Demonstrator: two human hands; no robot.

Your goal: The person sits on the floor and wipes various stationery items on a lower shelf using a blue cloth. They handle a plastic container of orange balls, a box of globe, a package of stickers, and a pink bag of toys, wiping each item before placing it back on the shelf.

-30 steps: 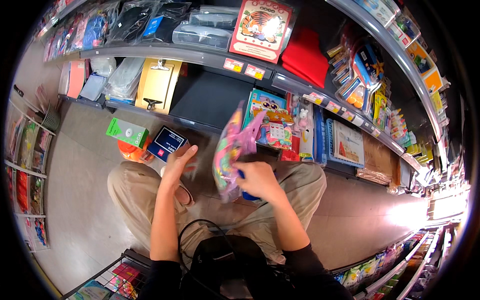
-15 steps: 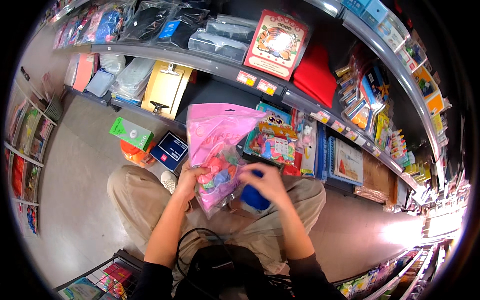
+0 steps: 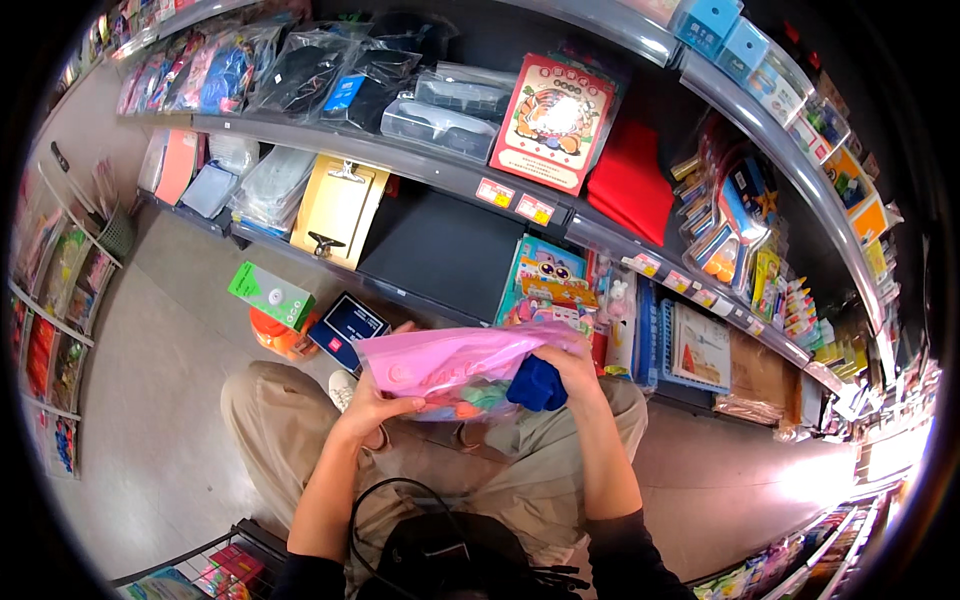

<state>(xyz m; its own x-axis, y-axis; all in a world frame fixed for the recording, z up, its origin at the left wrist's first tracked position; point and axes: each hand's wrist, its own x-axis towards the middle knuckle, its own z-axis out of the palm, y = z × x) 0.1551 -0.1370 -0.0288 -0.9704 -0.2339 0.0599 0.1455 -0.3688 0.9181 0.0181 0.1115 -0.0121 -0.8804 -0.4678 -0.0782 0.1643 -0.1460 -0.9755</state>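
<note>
A pink plastic bag (image 3: 440, 358) of colourful balloon-like pieces lies sideways above my lap, its lower part see-through. My left hand (image 3: 370, 408) is closed on the bag's left end, thumb on the near face. At the other end my right hand (image 3: 577, 372) grips the bag and a bunched blue cloth (image 3: 538, 384), which hangs against the bag's lower right. Some of the right fingers are hidden behind these. Beyond the bag, colourful packaged toys (image 3: 555, 285) stand at the edge of the bottom shelf.
A dark shelf (image 3: 430, 250) runs across in front, with a yellow clipboard (image 3: 338, 215) at its left. A green box (image 3: 270, 295), an orange container (image 3: 282, 335) and a dark blue box (image 3: 350, 328) are on the floor. A wire basket (image 3: 225, 560) stands behind at left.
The pink bag has turned from upright to sideways. My right hand has moved up onto its right end, with the blue cloth along. Less of the bag's contents shows.
</note>
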